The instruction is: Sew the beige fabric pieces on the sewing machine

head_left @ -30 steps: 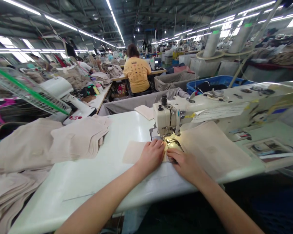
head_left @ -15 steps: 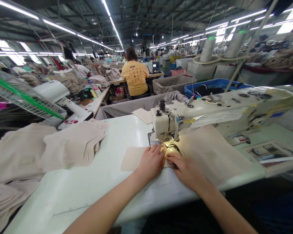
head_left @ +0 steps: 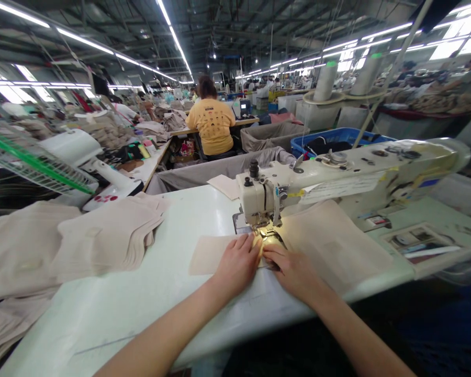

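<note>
A white sewing machine (head_left: 255, 196) stands on the pale green table, its needle area lit yellow. My left hand (head_left: 239, 262) lies with its fingers on a beige fabric piece (head_left: 206, 254), the fingertips just in front of the presser foot. Close beside it, my right hand (head_left: 292, 269) has its fingers bent and pressed together at the fabric's edge near the lit metal guide (head_left: 272, 235); what they pinch is too small to make out. A larger beige panel (head_left: 333, 246) lies under the machine arm, to the right of the needle.
Stacks of beige fabric (head_left: 105, 233) lie at the left, by a white fan (head_left: 68, 146). Behind the table are a grey cloth-lined bin (head_left: 220, 166) and a blue basket (head_left: 302, 146). A person in yellow (head_left: 212, 125) sits further back. A parts tray (head_left: 419, 243) is at the right.
The whole view has shifted slightly, so things appear a little further left. Both hands remain at the needle area, with almost no movement relative to the fabric.
</note>
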Demonstrator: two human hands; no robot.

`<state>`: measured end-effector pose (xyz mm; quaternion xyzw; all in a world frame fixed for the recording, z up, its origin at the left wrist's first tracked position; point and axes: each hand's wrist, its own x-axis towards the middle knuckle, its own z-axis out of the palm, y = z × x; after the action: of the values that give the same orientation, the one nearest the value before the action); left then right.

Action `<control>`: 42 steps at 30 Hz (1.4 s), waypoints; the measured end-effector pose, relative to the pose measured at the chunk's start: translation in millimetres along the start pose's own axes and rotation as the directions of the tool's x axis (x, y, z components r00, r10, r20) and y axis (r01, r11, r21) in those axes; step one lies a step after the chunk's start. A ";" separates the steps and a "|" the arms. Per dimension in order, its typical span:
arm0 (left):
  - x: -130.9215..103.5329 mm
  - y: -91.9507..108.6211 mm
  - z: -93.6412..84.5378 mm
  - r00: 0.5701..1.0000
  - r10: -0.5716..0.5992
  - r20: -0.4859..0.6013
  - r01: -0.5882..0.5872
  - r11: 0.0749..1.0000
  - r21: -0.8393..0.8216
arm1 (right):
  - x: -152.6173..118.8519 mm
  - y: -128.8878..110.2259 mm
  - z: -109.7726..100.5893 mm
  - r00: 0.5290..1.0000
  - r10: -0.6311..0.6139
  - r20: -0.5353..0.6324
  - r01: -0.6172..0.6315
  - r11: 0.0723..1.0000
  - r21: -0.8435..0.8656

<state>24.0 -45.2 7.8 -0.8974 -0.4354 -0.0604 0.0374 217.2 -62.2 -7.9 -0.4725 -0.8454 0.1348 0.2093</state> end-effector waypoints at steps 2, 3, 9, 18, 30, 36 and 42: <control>-9.0 4.9 1.3 0.999 0.047 0.016 -0.047 0.999 -0.020 | -5.0 -1.4 -0.7 1.000 -0.011 0.013 0.011 1.000 -0.011; -13.6 7.4 1.8 0.997 0.074 0.021 -0.073 0.997 -0.032 | -7.9 -2.0 -0.7 1.000 -0.015 0.017 0.015 1.000 -0.014; -23.8 8.3 3.2 0.988 0.151 -0.038 -0.154 0.984 -0.093 | -12.0 -1.1 1.1 0.999 -0.002 0.049 0.002 1.000 -0.016; 6.1 -22.5 3.1 0.988 0.139 -0.069 -0.147 0.980 -0.135 | 21.8 3.2 -5.0 0.998 0.005 0.055 -0.003 0.999 -0.032; 18.4 -48.0 12.3 0.979 0.139 -0.148 -0.158 0.980 -0.124 | 14.1 -9.1 -6.1 0.988 0.106 0.115 -0.100 0.993 -0.059; 11.8 -43.3 11.5 0.991 0.018 -0.134 -0.033 0.993 -0.111 | -1.9 -12.9 10.1 0.989 0.140 0.040 -0.137 0.987 -0.080; 7.8 -41.2 10.7 0.992 0.000 -0.124 -0.009 0.998 -0.068 | -3.3 -12.0 10.9 0.992 0.123 -0.002 -0.123 0.991 -0.061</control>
<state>-2.8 -12.4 -1.0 -0.8937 -0.4279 -0.1307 0.0336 204.6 -71.5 -13.1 -0.5298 -0.8186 0.1220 0.1853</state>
